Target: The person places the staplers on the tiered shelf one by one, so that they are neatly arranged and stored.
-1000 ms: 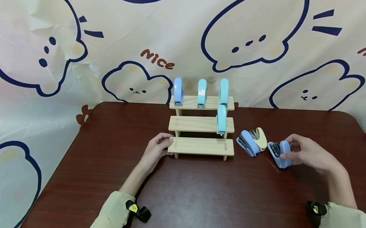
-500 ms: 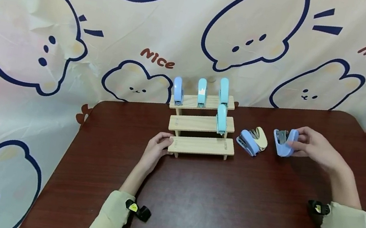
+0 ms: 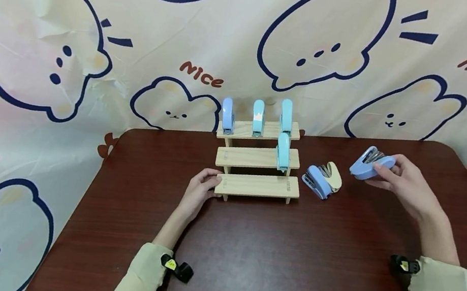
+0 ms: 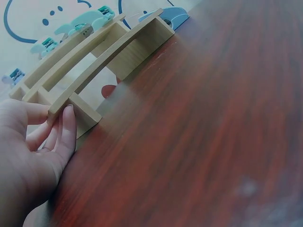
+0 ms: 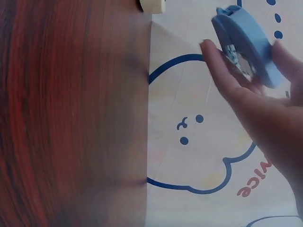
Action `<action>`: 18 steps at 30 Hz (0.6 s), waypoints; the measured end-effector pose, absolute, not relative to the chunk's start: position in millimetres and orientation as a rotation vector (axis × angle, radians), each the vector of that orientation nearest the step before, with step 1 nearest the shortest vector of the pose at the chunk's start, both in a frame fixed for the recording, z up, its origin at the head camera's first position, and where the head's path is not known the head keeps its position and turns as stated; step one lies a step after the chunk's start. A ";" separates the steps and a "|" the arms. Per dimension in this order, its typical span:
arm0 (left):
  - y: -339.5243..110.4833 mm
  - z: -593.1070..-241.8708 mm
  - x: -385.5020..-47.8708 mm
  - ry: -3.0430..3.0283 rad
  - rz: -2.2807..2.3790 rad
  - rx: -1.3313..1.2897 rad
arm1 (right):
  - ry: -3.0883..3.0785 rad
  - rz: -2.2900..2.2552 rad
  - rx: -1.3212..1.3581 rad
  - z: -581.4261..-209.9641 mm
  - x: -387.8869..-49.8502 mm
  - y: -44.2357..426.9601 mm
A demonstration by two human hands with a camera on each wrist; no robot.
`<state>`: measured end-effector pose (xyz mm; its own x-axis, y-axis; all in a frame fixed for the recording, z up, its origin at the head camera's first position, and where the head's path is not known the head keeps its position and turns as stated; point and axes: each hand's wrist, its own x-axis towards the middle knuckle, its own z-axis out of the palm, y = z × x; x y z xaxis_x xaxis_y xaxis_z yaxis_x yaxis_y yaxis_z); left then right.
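My left hand grips the left end of the lowest tier of a three-tier wooden rack; the left wrist view shows the thumb above the board and fingers under it. To the right of the rack, my right hand holds a blue stapler in the air above the table. That stapler is tilted, its metal part showing. On the top tier stand a periwinkle stapler and two turquoise staplers. Another turquoise stapler stands at the right end of the middle tier.
Between the rack and my right hand, a blue stapler and a cream stapler lie close together on the dark wooden table. A cartoon-printed curtain hangs behind the table's far edge.
My right hand has lifted the blue stapler off the table, moved it away from me and turned it. My left hand has stayed at the rack.
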<state>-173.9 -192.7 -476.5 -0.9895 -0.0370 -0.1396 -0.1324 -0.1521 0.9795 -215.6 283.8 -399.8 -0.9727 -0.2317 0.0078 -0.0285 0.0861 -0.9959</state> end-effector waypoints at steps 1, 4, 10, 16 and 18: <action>-192.8 -476.7 -173.9 2.002 2.330 -0.201 | 2.144 -2.090 -0.263 -399.9 -215.0 283.3; -193.2 -477.5 -174.2 2.003 2.328 -0.200 | 2.021 -2.279 -0.246 -398.6 -212.6 283.2; -193.0 -476.7 -174.9 2.002 2.331 -0.194 | 1.823 -2.485 -0.214 -393.4 -209.6 285.5; -192.8 -476.9 -174.4 2.001 2.333 -0.204 | 1.777 -2.518 -0.218 -388.9 -208.9 277.6; -192.6 -476.8 -173.9 2.000 2.333 -0.207 | 1.787 -2.515 -0.205 -387.1 -208.6 275.7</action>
